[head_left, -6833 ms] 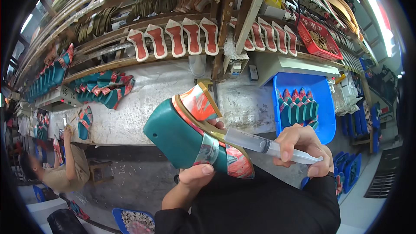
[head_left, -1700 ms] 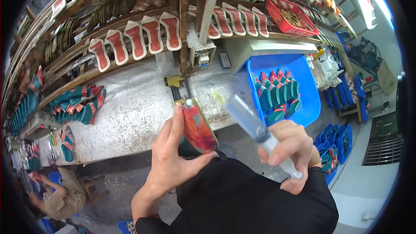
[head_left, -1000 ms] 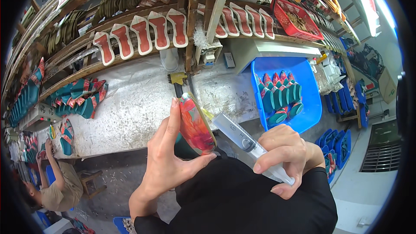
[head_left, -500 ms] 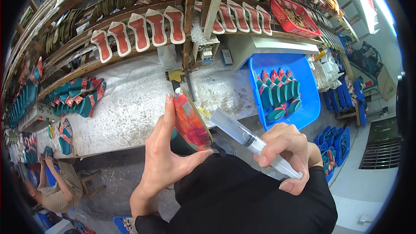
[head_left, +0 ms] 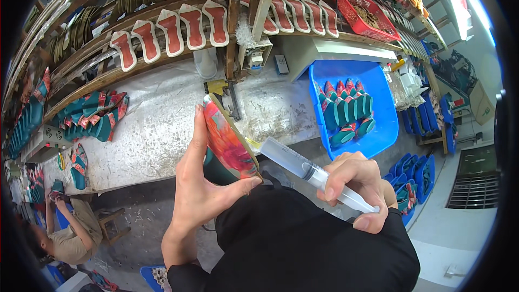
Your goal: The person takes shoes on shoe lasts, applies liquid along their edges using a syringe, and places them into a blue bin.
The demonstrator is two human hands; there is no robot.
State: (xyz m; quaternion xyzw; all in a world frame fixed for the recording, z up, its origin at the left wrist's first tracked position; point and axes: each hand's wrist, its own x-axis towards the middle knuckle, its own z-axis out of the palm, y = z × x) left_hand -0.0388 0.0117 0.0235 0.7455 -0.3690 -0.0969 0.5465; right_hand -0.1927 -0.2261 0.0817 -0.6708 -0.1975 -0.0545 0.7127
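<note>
My left hand (head_left: 192, 197) grips a shoe (head_left: 231, 143) with a red, orange and pink floral upper; a teal part shows behind the fingers. The shoe is tilted, its pointed end up and its sole edge toward the right. Closed round a clear plastic syringe (head_left: 285, 158), my right hand (head_left: 357, 181) has its thumb side at the plunger end. The syringe's yellowish tip lies at the shoe's sole edge; whether it touches cannot be made out.
A blue bin (head_left: 383, 130) holding several teal and floral shoes stands right of the workbench (head_left: 157, 111). A yellow-and-black tool (head_left: 217, 86) lies behind the shoe. More shoes (head_left: 97, 119) are at left. Red-and-white sole pieces (head_left: 169, 28) line the shelf. Another person (head_left: 75, 230) sits lower left.
My left hand and the shoe have shifted slightly left and up. The right hand still holds the syringe close to the sole edge, nearly in the same place.
</note>
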